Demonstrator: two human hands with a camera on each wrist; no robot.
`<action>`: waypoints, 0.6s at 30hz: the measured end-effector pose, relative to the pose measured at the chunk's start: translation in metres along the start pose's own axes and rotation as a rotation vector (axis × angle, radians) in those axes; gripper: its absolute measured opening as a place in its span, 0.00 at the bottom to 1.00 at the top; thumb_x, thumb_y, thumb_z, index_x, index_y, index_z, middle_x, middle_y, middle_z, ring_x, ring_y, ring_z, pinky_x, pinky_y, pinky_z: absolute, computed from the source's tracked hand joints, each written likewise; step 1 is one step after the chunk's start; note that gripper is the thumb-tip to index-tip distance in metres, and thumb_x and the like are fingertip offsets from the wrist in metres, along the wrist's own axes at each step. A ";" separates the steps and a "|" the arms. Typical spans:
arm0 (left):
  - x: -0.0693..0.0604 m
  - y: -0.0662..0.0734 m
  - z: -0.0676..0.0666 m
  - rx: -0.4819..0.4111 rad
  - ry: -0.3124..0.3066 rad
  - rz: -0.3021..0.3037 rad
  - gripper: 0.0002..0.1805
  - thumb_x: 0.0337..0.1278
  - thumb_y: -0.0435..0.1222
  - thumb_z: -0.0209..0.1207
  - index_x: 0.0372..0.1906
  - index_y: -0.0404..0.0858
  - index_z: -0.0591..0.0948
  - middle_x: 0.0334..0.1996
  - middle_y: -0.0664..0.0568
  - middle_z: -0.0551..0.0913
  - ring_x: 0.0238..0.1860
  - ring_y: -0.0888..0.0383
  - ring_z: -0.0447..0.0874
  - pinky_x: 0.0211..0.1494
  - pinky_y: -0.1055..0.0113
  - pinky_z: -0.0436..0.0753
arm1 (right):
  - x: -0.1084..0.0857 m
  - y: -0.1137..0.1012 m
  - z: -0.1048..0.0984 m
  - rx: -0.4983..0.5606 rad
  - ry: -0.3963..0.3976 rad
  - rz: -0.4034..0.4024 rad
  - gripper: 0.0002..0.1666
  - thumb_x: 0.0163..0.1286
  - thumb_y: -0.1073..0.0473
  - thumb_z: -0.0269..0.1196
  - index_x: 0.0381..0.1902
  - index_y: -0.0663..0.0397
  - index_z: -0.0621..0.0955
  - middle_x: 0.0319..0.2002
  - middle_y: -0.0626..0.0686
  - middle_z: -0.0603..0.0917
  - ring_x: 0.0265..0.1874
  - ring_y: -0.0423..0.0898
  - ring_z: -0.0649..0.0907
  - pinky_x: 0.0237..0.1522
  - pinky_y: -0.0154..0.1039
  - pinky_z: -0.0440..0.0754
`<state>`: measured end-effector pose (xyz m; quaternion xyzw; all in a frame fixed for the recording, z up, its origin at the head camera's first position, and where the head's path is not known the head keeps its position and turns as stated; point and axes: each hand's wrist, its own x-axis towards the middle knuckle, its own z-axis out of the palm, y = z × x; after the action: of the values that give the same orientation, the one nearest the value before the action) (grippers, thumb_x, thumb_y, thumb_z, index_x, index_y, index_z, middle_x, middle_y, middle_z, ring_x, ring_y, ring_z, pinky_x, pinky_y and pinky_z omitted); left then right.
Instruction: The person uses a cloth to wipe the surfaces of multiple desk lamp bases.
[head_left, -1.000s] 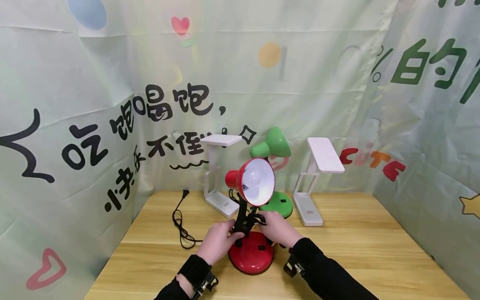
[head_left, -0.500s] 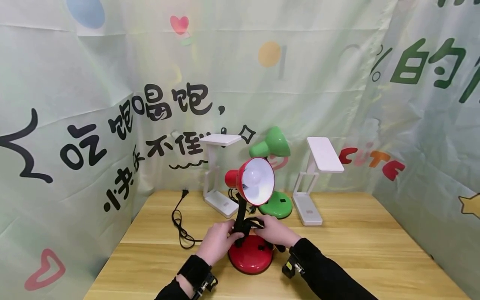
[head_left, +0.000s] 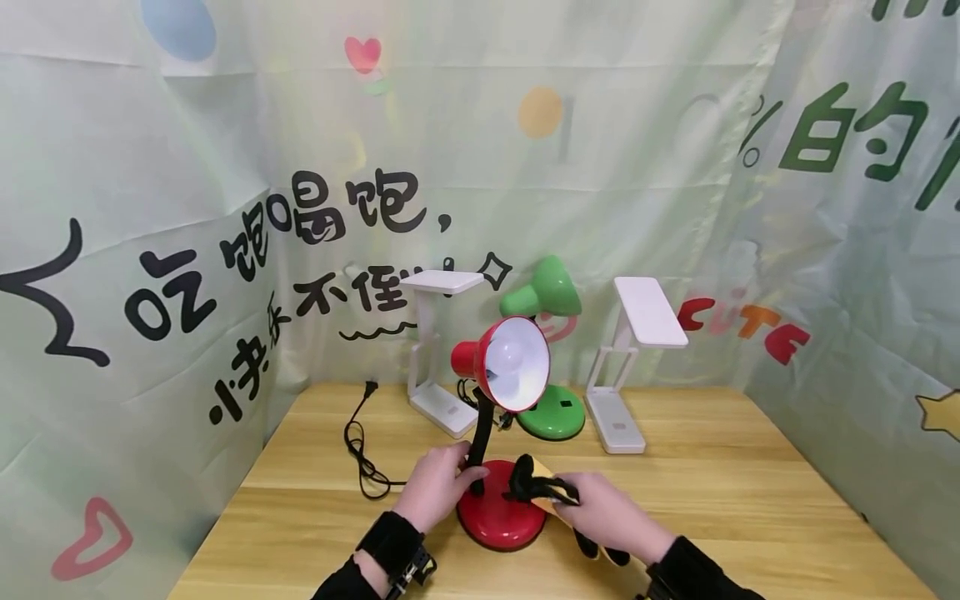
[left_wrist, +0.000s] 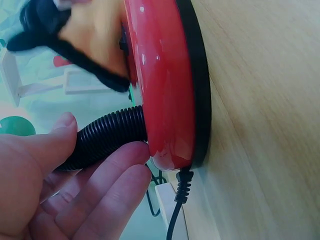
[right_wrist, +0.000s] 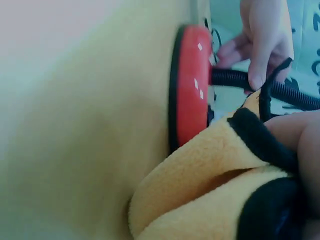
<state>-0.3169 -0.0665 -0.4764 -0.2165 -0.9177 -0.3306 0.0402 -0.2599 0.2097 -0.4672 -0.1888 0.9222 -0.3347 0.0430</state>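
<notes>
A red desk lamp [head_left: 504,523] stands upright on the wooden table. My left hand [head_left: 435,483] grips its black ribbed gooseneck [left_wrist: 110,132] low down, close to the base, with the thumb on one side and fingers on the other. My right hand [head_left: 611,512] pinches a bunched, fuzzy yellow cloth with black trim [right_wrist: 200,170], to the right of the lamp base. One black-edged end of the cloth hangs over the base's right side; whether it touches is unclear. Part of the cloth is hidden under the right hand.
Behind stand a green desk lamp [head_left: 557,412] and two white folding lamps, one at left [head_left: 444,408] and one at right [head_left: 617,421]. A black power cord with plug [head_left: 362,454] lies on the table's left. Printed fabric [head_left: 637,167] hangs around the table.
My right hand has pulled the cloth away from the gooseneck, moving right and toward me. The left hand keeps its grip, and the red lamp stays in place.
</notes>
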 end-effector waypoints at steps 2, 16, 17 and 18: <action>-0.001 -0.001 0.001 -0.002 0.000 -0.002 0.10 0.66 0.49 0.64 0.36 0.48 0.80 0.23 0.61 0.78 0.21 0.65 0.71 0.24 0.71 0.71 | -0.012 -0.001 0.001 -0.033 -0.018 -0.026 0.10 0.67 0.58 0.67 0.47 0.48 0.85 0.34 0.44 0.86 0.25 0.34 0.79 0.31 0.37 0.79; -0.001 -0.002 0.000 -0.015 -0.018 0.000 0.10 0.67 0.49 0.63 0.36 0.49 0.79 0.25 0.62 0.81 0.22 0.66 0.75 0.25 0.71 0.73 | -0.041 -0.025 0.018 -0.269 -0.341 -0.375 0.29 0.71 0.35 0.61 0.64 0.38 0.80 0.64 0.43 0.82 0.61 0.39 0.82 0.55 0.41 0.85; -0.001 -0.002 0.000 -0.015 -0.016 0.002 0.10 0.67 0.49 0.63 0.35 0.49 0.79 0.25 0.62 0.81 0.22 0.66 0.74 0.25 0.71 0.73 | -0.040 -0.030 0.021 -0.317 -0.340 -0.420 0.31 0.71 0.31 0.58 0.64 0.39 0.80 0.65 0.44 0.81 0.63 0.41 0.81 0.55 0.41 0.84; -0.001 -0.003 0.000 -0.013 -0.014 0.006 0.10 0.67 0.49 0.63 0.35 0.49 0.79 0.25 0.62 0.81 0.22 0.66 0.74 0.25 0.71 0.73 | -0.038 -0.034 0.024 -0.354 -0.344 -0.450 0.35 0.70 0.28 0.55 0.65 0.40 0.79 0.66 0.45 0.80 0.64 0.41 0.81 0.56 0.41 0.84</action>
<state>-0.3171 -0.0686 -0.4782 -0.2217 -0.9151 -0.3351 0.0331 -0.2087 0.1855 -0.4662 -0.4461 0.8804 -0.1337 0.0896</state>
